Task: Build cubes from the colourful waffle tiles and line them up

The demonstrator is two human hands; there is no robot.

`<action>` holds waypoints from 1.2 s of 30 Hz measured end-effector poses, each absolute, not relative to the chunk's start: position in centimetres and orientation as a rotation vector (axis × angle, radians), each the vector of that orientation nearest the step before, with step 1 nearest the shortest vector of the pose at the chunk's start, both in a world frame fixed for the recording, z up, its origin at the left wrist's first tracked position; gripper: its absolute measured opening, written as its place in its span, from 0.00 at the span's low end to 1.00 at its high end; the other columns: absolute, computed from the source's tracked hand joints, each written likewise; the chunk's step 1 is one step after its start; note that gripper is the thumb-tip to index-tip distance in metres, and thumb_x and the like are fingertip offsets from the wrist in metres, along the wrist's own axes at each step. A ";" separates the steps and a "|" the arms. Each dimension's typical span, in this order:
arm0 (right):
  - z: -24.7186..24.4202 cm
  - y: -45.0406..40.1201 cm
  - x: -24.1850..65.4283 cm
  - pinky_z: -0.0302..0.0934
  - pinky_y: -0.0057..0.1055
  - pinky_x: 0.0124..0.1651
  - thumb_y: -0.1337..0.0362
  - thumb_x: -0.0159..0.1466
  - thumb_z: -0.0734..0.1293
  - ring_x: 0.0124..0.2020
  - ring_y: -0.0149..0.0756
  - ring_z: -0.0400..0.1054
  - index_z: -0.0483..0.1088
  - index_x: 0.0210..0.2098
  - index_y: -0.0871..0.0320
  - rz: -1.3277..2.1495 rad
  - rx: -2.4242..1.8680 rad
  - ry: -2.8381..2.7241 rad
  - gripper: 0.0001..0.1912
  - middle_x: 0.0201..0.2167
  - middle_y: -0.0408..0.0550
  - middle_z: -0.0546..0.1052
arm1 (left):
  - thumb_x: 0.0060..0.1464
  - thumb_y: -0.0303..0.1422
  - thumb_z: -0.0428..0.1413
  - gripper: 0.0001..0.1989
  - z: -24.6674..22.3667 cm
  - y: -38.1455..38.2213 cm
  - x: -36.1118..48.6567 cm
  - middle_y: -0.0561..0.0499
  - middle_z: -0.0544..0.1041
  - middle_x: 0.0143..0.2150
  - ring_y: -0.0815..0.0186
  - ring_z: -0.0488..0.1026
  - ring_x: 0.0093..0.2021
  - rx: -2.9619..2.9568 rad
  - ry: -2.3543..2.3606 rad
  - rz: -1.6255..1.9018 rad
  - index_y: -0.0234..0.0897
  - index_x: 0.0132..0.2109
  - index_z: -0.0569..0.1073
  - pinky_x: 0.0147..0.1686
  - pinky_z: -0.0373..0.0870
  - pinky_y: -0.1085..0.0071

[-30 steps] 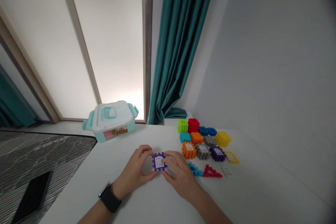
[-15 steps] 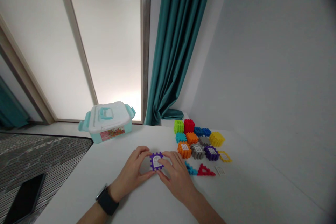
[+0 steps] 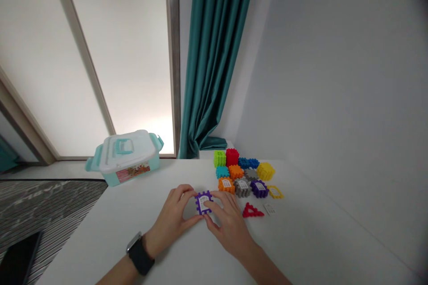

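Observation:
Between my two hands is a small purple square building tile (image 3: 199, 207) with toothed edges and a white window insert. My left hand (image 3: 176, 214) grips its left side between thumb and fingers. On the other side, my right hand (image 3: 226, 219) pinches the right edge, one finger lying over the white insert. Just right of my right hand lie a red triangular piece (image 3: 252, 211) and a loose white window insert (image 3: 269, 209). Behind them stand stacked tiles, among them an orange stack (image 3: 226, 185), a grey stack (image 3: 242, 188) and a purple stack (image 3: 259, 189).
A lidded white and turquoise box (image 3: 129, 156) stands at the table's back left. More tile stacks, including a yellow one (image 3: 265, 171) and a red one (image 3: 232, 157), sit at the back right. A dark phone-like device (image 3: 20, 256) lies lower left, off the white table (image 3: 187, 260).
The view has shifted, so the box and tile stacks appear further left. Both hands keep hold of the purple tile. The blue piece beside my right hand is now hidden from sight.

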State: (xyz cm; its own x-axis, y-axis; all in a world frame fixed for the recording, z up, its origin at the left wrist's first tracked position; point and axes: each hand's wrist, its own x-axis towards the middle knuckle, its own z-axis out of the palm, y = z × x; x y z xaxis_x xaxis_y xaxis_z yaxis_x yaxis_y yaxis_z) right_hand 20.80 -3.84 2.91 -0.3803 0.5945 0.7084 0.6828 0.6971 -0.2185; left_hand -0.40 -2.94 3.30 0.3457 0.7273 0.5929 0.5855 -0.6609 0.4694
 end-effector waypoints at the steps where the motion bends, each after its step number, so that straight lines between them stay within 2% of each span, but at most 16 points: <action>1: 2.8 -3.9 21.2 0.67 0.48 0.53 0.71 0.63 0.67 0.51 0.47 0.69 0.72 0.48 0.51 -0.144 -0.983 -2.079 0.14 0.50 0.53 0.73 | 0.56 0.38 0.65 0.21 3.3 -2.8 0.1 0.43 0.72 0.53 0.54 0.72 0.52 2.438 1.197 1.209 0.42 0.55 0.71 0.51 0.73 0.56; 10: 1.8 -3.8 26.8 0.67 0.48 0.53 0.70 0.63 0.66 0.51 0.47 0.70 0.71 0.50 0.52 -0.211 -1.101 -1.942 0.16 0.50 0.54 0.75 | 0.57 0.39 0.65 0.23 3.1 -0.8 6.5 0.45 0.72 0.51 0.54 0.71 0.50 2.511 1.096 1.194 0.43 0.57 0.69 0.49 0.72 0.56; 17: 0.9 -3.8 31.7 0.66 0.49 0.55 0.69 0.63 0.66 0.53 0.47 0.70 0.70 0.50 0.52 -0.257 -1.200 -1.879 0.16 0.51 0.54 0.75 | 0.54 0.39 0.67 0.25 2.8 0.7 11.6 0.44 0.72 0.53 0.51 0.69 0.53 2.605 1.053 1.130 0.41 0.55 0.70 0.51 0.70 0.52; 26: 0.0 -1.0 37.3 0.66 0.49 0.56 0.65 0.64 0.66 0.52 0.47 0.70 0.73 0.48 0.53 -0.255 -1.306 -1.819 0.13 0.49 0.54 0.77 | 0.61 0.38 0.59 0.14 2.0 0.5 12.6 0.43 0.73 0.52 0.51 0.69 0.52 2.795 0.987 1.085 0.42 0.53 0.73 0.52 0.69 0.52; 36: -1.0 2.8 39.3 0.64 0.51 0.55 0.65 0.64 0.65 0.53 0.48 0.67 0.74 0.46 0.56 -0.180 -1.379 -1.763 0.11 0.48 0.54 0.77 | 0.59 0.31 0.55 0.12 1.5 0.7 12.0 0.43 0.75 0.50 0.51 0.70 0.50 2.887 0.900 1.074 0.40 0.50 0.73 0.51 0.67 0.51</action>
